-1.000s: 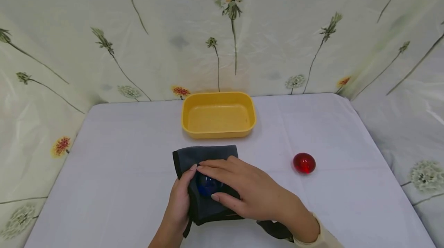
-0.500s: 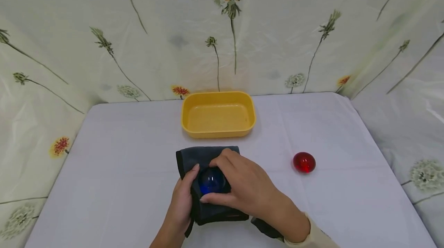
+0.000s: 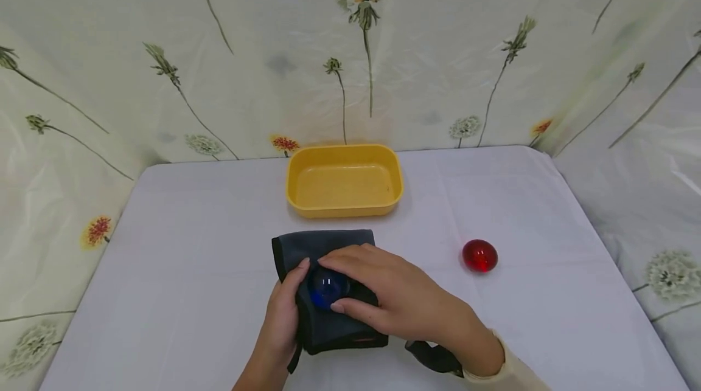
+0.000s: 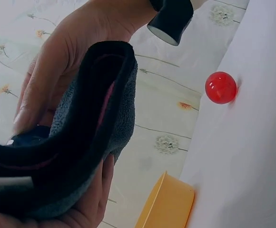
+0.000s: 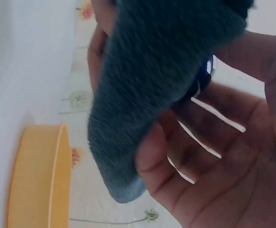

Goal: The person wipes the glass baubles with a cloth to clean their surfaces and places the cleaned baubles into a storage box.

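A folded dark grey cloth [image 3: 328, 244] with black edging is held up in front of me. My left hand [image 3: 280, 315] grips its left side, thumb lying on top. On the cloth sits a shiny, translucent blue ball [image 3: 327, 286]. My right hand [image 3: 397, 294] holds the ball from the right, its thumb and curled fingers on opposite sides. In the left wrist view the cloth's folded layers [image 4: 109, 90] show a reddish line inside. The right wrist view shows the fuzzy cloth [image 5: 133, 90] hiding most of the blue ball [image 5: 202, 83].
A yellow tray [image 3: 345, 211] stands on the white-covered table [image 3: 181, 257], by the back edge. A translucent red ball [image 3: 480, 256] lies to the right of my hands. Flower-printed sheeting [image 3: 246, 87] encloses the back and sides.
Half a second ago my right hand turned the blue ball, its fingers bunched higher; now they lie flatter over it again. Cloth and ball have shifted slightly left since then. The tray and red ball stay put.
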Demonstrator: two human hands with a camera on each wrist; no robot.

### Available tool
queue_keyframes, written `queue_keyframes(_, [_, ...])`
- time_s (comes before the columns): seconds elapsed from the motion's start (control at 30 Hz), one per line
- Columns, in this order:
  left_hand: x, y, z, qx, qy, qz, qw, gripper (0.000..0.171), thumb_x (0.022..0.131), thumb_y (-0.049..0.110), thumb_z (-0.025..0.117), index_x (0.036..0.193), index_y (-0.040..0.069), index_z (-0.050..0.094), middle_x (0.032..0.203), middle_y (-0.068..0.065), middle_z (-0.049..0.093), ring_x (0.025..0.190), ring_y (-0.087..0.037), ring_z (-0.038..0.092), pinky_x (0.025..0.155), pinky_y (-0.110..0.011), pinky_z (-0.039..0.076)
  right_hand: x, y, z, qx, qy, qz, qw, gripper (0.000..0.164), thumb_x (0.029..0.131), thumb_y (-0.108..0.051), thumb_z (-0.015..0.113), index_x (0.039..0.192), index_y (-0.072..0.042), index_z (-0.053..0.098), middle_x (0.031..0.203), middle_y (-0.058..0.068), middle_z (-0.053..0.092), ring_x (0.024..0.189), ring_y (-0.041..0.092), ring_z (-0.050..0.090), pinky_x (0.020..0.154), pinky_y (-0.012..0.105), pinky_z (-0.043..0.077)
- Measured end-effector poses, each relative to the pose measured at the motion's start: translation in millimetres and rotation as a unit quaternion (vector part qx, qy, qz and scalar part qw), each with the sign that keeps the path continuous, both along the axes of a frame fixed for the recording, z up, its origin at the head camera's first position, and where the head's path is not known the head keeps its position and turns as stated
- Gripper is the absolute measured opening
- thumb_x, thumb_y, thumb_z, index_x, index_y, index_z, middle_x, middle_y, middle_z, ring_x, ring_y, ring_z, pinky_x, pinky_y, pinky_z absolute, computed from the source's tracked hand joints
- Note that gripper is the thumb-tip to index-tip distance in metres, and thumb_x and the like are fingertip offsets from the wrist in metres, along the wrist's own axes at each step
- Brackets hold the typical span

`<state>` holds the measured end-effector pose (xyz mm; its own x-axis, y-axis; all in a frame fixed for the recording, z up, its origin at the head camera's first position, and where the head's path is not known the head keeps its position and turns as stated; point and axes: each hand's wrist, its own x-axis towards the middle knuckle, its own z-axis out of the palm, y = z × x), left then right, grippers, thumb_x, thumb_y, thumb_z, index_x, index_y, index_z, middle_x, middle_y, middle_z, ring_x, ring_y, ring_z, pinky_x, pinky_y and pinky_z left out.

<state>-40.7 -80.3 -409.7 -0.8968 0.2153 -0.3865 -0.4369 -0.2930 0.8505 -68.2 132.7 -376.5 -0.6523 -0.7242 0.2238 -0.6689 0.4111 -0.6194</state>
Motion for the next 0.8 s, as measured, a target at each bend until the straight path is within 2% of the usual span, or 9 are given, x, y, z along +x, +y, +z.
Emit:
queue_keyframes(0.13, [-0.2,0.3,0.6,0.007,0.003,0.001,1.0,0.063,0.111,0.05,0.041,0.153,0.004,0.035,0.127,-0.01,0.066,0.101,-0.017,0.072,0.088,-0.032,0.059,1.7,-4.7,0.4,0.015,0.009,-0.029,0.999,0.061,0.101,-0.049,0.067,0.152,-0.018,0.054,0.14,-0.007,0.056,0.122,0.007,0.055,0.105,0.032,0.051])
queue_keyframes(0.27, [0.4,1.6,0.5,0.025,0.005,-0.004,0.9997,0.058,0.111,0.048,0.041,0.149,0.004,0.037,0.119,-0.007,0.067,0.096,-0.017,0.071,0.086,-0.032,0.06,3.5,-7.6,-1.1,0.034,0.033,-0.04,0.998,0.063,0.101,-0.052,0.065,0.153,-0.017,0.054,0.132,-0.004,0.053,0.11,0.007,0.055,0.097,0.027,0.053])
queue_keyframes(0.4, [0.1,2.6,0.8,0.029,0.016,-0.006,0.9994,0.057,0.112,0.047,0.04,0.148,0.003,0.036,0.119,-0.007,0.065,0.096,-0.017,0.07,0.086,-0.032,0.06,4.5,-11.2,-4.4,0.026,0.065,-0.062,0.996,0.058,0.099,-0.054,0.068,0.142,-0.015,0.063,0.126,-0.003,0.053,0.106,0.008,0.054,0.093,0.026,0.054])
queue_keyframes(0.53, [-0.8,2.6,2.1,0.025,0.019,-0.008,0.9995,0.061,0.111,0.049,0.041,0.151,0.004,0.034,0.121,-0.008,0.065,0.098,-0.017,0.07,0.086,-0.032,0.06,4.5,-16.2,-7.4,0.015,0.11,-0.101,0.989,0.063,0.09,-0.062,0.074,0.128,-0.013,0.066,0.119,-0.002,0.054,0.101,0.009,0.054,0.088,0.025,0.056])
queue_keyframes(0.6, [-1.2,2.6,2.7,0.024,0.017,-0.006,0.9996,0.061,0.111,0.049,0.041,0.151,0.004,0.035,0.12,-0.008,0.065,0.097,-0.017,0.069,0.085,-0.032,0.06,4.6,-17.3,-8.0,0.013,0.122,-0.108,0.987,0.069,0.086,-0.065,0.076,0.128,-0.011,0.065,0.121,-0.001,0.057,0.104,0.011,0.056,0.091,0.026,0.056])
queue_keyframes(0.67, [-1.2,1.9,3.1,0.018,0.015,-0.003,0.9997,0.061,0.111,0.049,0.041,0.151,0.005,0.035,0.12,-0.008,0.066,0.096,-0.017,0.07,0.084,-0.032,0.06,4.7,-16.1,-7.7,0.013,0.112,-0.097,0.989,0.075,0.086,-0.065,0.076,0.138,-0.012,0.061,0.132,0.0,0.058,0.115,0.012,0.057,0.098,0.031,0.055])
queue_keyframes(0.73, [-1.3,0.7,2.7,0.017,0.02,0.001,0.9997,0.059,0.111,0.049,0.04,0.15,0.005,0.037,0.119,-0.008,0.067,0.095,-0.017,0.071,0.083,-0.032,0.06,4.8,-13.0,-5.9,0.015,0.084,-0.071,0.994,0.078,0.09,-0.062,0.074,0.15,-0.016,0.053,0.146,-0.002,0.055,0.123,0.012,0.054,0.103,0.034,0.052])
queue_keyframes(0.8, [-1.4,-0.3,2.2,0.018,0.027,0.004,0.9995,0.056,0.112,0.048,0.039,0.147,0.004,0.04,0.118,-0.007,0.068,0.095,-0.017,0.072,0.083,-0.031,0.06,4.0,-8.9,-4.0,0.019,0.059,-0.036,0.997,0.078,0.096,-0.056,0.071,0.159,-0.021,0.043,0.157,-0.006,0.048,0.124,0.011,0.052,0.103,0.032,0.051])
